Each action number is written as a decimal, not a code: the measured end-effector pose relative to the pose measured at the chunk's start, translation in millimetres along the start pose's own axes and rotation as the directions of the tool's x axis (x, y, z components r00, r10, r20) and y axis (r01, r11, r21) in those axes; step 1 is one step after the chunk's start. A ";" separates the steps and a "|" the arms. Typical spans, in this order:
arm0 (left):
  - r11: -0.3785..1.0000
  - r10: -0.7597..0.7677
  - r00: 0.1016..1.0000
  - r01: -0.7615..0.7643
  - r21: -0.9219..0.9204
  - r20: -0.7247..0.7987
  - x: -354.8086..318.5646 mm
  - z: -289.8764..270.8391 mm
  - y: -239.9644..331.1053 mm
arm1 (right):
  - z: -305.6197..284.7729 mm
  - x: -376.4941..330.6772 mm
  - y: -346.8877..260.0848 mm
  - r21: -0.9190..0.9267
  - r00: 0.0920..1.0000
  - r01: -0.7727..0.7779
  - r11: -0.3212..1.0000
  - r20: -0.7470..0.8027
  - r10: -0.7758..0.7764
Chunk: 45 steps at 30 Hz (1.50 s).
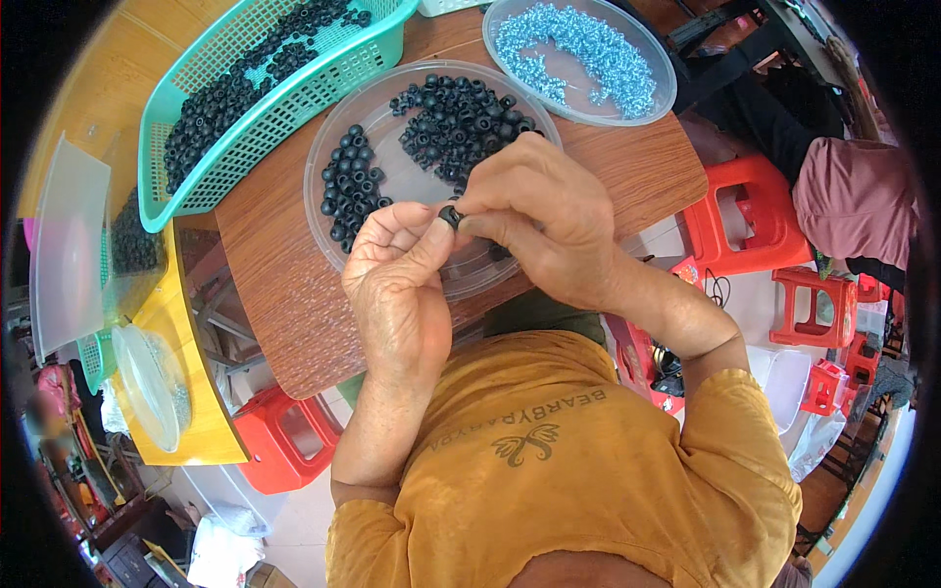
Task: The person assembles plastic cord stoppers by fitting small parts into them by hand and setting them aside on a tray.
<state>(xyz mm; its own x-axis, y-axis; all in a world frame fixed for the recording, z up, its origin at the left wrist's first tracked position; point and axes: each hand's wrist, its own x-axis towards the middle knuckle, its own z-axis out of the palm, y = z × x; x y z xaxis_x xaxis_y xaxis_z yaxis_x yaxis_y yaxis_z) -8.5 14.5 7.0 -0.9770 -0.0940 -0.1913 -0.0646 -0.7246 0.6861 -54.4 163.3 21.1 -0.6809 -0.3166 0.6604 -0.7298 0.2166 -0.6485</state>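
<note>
Presently pinching, mid-frame, one black bead [450,217] in fingers of left hand [400,279] and right hand [549,211] (over a clear tray [395,174]). Liable, if squeezed off-centre, to slip among loose black beads [456,129], upper centre.

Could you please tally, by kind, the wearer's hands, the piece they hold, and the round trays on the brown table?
Hands (left hand, right hand): 2
Held black bead: 1
Clear round trays (black-bead tray, blue-piece tray): 2
Total: 5
</note>
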 end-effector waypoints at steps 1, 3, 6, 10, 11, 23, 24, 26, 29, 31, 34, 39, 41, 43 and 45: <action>1.000 0.002 1.000 -0.002 -0.002 -0.002 -0.3 -1.5 -0.3 | 2.2 -2.3 -1.2 -0.061 0.999 0.031 0.998 -0.025 -0.033; 1.000 0.010 1.000 -0.011 -0.015 -0.008 -1.1 -5.1 -0.6 | 7.4 -7.5 -4.3 -0.121 0.996 0.063 0.991 -0.048 -0.069; 1.000 0.025 0.999 -0.026 -0.018 -0.022 -6.3 -2.0 0.4 | 11.4 -12.5 -6.2 -0.145 0.994 0.053 0.988 -0.090 -0.066; 1.000 0.020 1.000 -0.020 -0.008 -0.014 -6.1 -5.8 -2.0 | 10.1 -13.6 -6.5 -0.022 0.995 -0.092 0.996 -0.039 0.091; 0.999 0.035 0.999 -0.035 0.017 0.009 -6.3 -6.0 -1.6 | 10.3 -12.6 -7.5 0.090 0.976 -0.209 0.974 -0.036 0.213; 0.995 0.069 0.997 -0.072 0.070 0.044 -3.9 -8.2 7.4 | -3.2 21.8 -15.2 0.169 0.838 -0.533 0.829 0.243 0.489; 0.997 0.034 0.996 -0.040 0.070 0.080 -4.3 -6.7 9.5 | -6.6 24.7 -12.6 0.167 0.843 -0.525 0.834 0.236 0.484; 0.992 0.041 0.994 -0.051 0.112 0.098 -4.4 -5.3 12.0 | -12.5 31.9 -4.1 0.263 0.625 -0.777 0.572 0.433 0.649; 0.979 0.043 0.993 -0.064 0.192 0.112 -3.6 -5.5 14.0 | -14.5 32.4 4.6 0.243 0.577 -0.804 0.542 0.536 0.616; 0.971 0.018 0.992 -0.048 0.236 0.126 -2.1 -7.0 16.5 | -13.6 34.8 5.6 0.272 0.563 -0.817 0.508 0.563 0.605; 0.983 0.005 0.993 -0.027 0.179 0.118 3.3 -12.4 15.8 | -11.1 41.3 6.0 0.296 0.560 -0.818 0.493 0.607 0.564; 0.997 -0.076 0.995 0.077 -0.010 0.067 11.2 -22.1 20.0 | 3.1 65.0 30.7 0.018 0.801 -0.490 0.872 0.403 0.442; 0.994 -0.091 0.995 0.093 -0.063 0.042 11.8 -21.0 21.4 | 16.7 75.7 54.0 -0.222 0.930 -0.193 0.956 0.269 0.250; 0.994 -0.077 0.996 0.080 -0.080 0.040 10.7 -22.4 20.8 | 37.8 81.5 80.6 -0.394 0.950 -0.008 0.919 0.283 0.130; 0.992 -0.083 0.996 0.086 -0.090 0.044 9.2 -22.5 21.3 | 53.4 85.5 95.9 -0.546 0.949 0.168 0.821 0.315 0.016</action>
<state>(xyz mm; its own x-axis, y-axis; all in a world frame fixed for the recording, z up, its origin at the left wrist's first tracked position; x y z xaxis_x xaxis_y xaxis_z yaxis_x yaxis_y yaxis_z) -14.2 -17.1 4.1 -0.9762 -0.0039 -0.2167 -0.1303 -0.7886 0.6009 -179.2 107.6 -4.8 -0.6379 -0.5880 0.4974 -0.7473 0.6286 -0.2153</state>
